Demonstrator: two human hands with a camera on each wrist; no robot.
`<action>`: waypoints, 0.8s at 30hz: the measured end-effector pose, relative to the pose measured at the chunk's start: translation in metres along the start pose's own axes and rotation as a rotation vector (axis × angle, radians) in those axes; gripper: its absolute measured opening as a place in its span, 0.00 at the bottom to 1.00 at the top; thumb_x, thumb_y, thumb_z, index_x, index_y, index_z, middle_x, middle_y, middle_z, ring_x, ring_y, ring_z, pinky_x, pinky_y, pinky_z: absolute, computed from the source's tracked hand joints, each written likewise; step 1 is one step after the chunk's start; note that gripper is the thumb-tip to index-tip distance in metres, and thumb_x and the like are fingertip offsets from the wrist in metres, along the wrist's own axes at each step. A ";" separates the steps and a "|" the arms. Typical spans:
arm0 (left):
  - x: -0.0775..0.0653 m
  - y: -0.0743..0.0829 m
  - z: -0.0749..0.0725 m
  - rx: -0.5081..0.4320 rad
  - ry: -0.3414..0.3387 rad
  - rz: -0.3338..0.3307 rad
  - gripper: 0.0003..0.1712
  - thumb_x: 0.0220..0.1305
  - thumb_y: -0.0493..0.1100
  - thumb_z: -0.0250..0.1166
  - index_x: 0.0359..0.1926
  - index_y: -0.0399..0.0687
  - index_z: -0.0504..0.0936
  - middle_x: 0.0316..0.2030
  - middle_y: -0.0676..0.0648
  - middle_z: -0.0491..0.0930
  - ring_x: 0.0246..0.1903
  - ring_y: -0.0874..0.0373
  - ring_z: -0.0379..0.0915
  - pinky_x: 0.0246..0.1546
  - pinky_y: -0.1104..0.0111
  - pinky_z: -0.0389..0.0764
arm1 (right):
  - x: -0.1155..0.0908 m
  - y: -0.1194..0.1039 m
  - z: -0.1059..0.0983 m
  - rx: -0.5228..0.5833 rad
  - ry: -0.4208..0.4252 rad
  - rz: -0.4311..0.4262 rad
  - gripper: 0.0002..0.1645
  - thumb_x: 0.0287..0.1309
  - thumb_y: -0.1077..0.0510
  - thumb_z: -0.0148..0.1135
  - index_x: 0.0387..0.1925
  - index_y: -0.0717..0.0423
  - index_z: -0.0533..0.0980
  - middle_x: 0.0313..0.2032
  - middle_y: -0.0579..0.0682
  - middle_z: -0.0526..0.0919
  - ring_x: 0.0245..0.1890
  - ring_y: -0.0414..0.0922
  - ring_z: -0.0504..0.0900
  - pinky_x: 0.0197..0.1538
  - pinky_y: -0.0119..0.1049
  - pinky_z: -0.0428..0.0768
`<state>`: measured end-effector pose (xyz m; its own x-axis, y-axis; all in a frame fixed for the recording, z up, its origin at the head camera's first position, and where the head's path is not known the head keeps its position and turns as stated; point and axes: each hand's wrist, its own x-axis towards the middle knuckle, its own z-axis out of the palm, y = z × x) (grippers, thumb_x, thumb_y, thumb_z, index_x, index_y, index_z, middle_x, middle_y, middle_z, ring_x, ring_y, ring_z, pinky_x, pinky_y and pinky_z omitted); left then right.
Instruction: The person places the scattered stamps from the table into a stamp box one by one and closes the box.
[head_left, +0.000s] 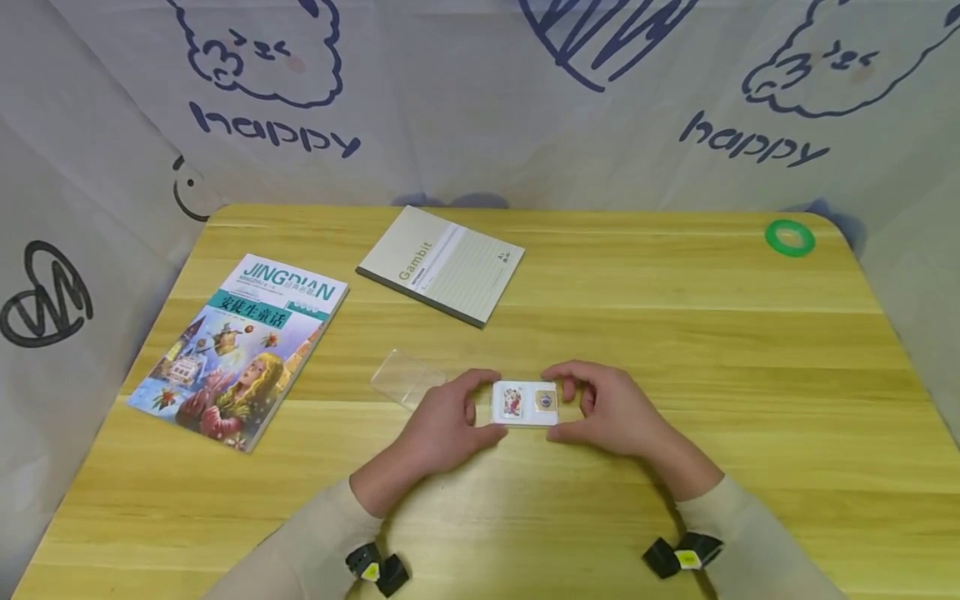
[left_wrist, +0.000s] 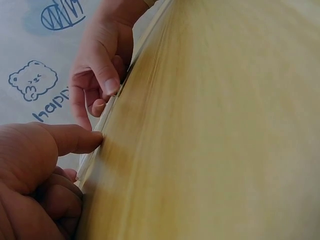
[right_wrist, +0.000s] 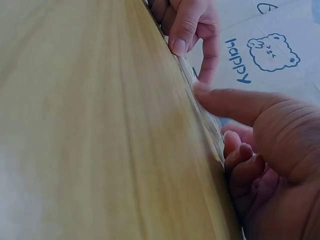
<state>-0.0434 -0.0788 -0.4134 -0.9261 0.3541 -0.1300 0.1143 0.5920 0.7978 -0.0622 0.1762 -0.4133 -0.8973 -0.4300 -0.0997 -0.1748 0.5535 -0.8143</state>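
Note:
In the head view, a small flat white case (head_left: 528, 404) lies low at the table's surface, turned sideways. Two small inserts show in it: a card with a colourful figure (head_left: 513, 402) on the left and a gold-edged piece with a blue emblem (head_left: 546, 402) on the right. My left hand (head_left: 447, 423) pinches the left end between thumb and forefinger. At the right end, my right hand (head_left: 613, 410) grips the opposite corners the same way. Both wrist views show the case edge-on, thin and clear-sided. A transparent plastic cover (head_left: 405, 377) lies beside my left hand.
An illustrated storybook (head_left: 243, 354) lies on the left of the wooden table (head_left: 712, 350). Behind the case is a grey notebook (head_left: 442, 265), set at an angle. A green tape roll (head_left: 790, 238) sits near the far right corner, with a printed cloth (head_left: 465, 100) hanging behind.

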 end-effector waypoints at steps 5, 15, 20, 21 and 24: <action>-0.001 -0.002 -0.001 -0.026 -0.002 0.012 0.40 0.51 0.41 0.79 0.65 0.42 0.73 0.17 0.54 0.68 0.16 0.64 0.61 0.17 0.70 0.65 | 0.001 0.000 0.001 -0.058 0.002 -0.009 0.39 0.37 0.56 0.86 0.55 0.51 0.80 0.34 0.43 0.76 0.22 0.42 0.70 0.24 0.32 0.68; -0.016 -0.014 -0.041 -0.096 -0.007 0.045 0.46 0.48 0.40 0.81 0.68 0.44 0.70 0.16 0.56 0.62 0.17 0.64 0.56 0.24 0.67 0.66 | 0.002 0.002 0.005 -0.057 0.012 0.000 0.38 0.36 0.56 0.86 0.54 0.51 0.80 0.33 0.43 0.76 0.22 0.41 0.70 0.23 0.31 0.67; -0.021 -0.029 -0.068 -0.049 0.038 0.001 0.45 0.48 0.39 0.80 0.67 0.44 0.70 0.16 0.55 0.61 0.18 0.62 0.56 0.25 0.65 0.66 | 0.002 0.003 0.005 -0.041 0.016 -0.027 0.37 0.36 0.55 0.86 0.53 0.53 0.81 0.32 0.44 0.76 0.22 0.41 0.69 0.24 0.32 0.67; -0.022 -0.033 -0.072 -0.041 0.042 -0.013 0.45 0.48 0.38 0.80 0.67 0.44 0.70 0.17 0.54 0.62 0.18 0.61 0.56 0.25 0.65 0.65 | 0.002 0.004 0.005 -0.041 0.017 -0.027 0.37 0.36 0.55 0.86 0.53 0.53 0.81 0.32 0.44 0.76 0.22 0.41 0.69 0.24 0.32 0.67; -0.024 -0.044 -0.083 -0.025 0.041 -0.048 0.46 0.48 0.38 0.80 0.68 0.44 0.70 0.17 0.53 0.62 0.18 0.60 0.56 0.24 0.65 0.64 | 0.002 0.004 0.005 -0.044 0.020 -0.017 0.37 0.35 0.56 0.87 0.53 0.52 0.81 0.32 0.43 0.76 0.22 0.41 0.69 0.24 0.31 0.67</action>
<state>-0.0566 -0.1733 -0.3961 -0.9442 0.2959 -0.1448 0.0610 0.5888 0.8060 -0.0625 0.1739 -0.4198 -0.9022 -0.4249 -0.0743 -0.2069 0.5775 -0.7897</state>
